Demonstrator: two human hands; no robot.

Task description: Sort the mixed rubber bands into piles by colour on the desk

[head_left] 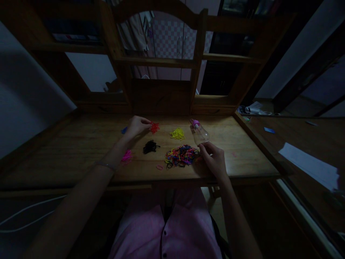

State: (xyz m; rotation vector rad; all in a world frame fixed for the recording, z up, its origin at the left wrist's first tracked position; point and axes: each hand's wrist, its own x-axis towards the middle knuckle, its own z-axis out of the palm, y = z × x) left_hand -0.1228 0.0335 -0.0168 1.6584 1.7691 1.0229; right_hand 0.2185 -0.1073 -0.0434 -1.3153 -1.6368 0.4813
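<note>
My left hand (138,126) reaches to a small pile of red rubber bands (155,127), its thumb and fingers pinched at the pile's left edge on red band. My right hand (212,154) hovers at the right end of a heap of mixed-colour rubber bands (182,155). Its fingers are closed in a pinch; what they hold, if anything, is too small to make out. Just beyond those fingertips lies a clear bottle (201,134) with a pink cap. Yellow bands (177,134), black bands (151,146), pink bands (126,157) and blue bands (124,130) form separate piles.
A single pink band (159,167) lies near the front edge of the wooden desk (242,144). Shelves with a mirror (169,43) rise at the back. White papers (309,163) rest on the surface at right. A white cable (29,208) hangs at lower left.
</note>
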